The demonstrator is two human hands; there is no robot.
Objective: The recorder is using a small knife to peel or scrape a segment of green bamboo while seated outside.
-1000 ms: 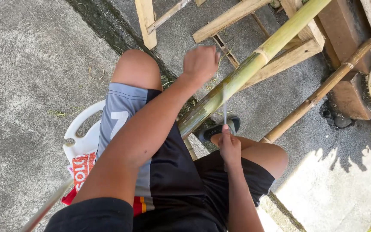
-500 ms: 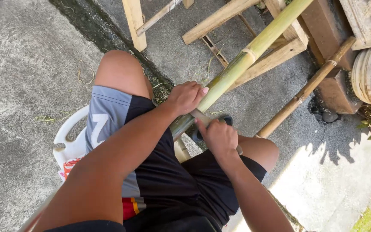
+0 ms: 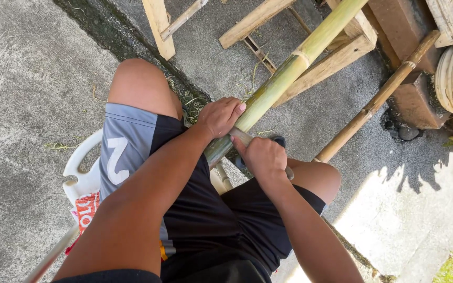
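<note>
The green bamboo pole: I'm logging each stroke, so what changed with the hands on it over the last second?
The left hand slid down the green bamboo pole toward the body, and now grips it just above the knees. The right hand, earlier held apart and lower with a thin blade upright, came up against the pole beside the left hand. The pole remains propped on the wooden frame, and the person remains seated.

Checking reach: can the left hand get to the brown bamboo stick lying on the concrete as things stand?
Probably not: the left hand grips the green bamboo pole, and the brown bamboo stick lies beyond that pole and the right hand.
</note>
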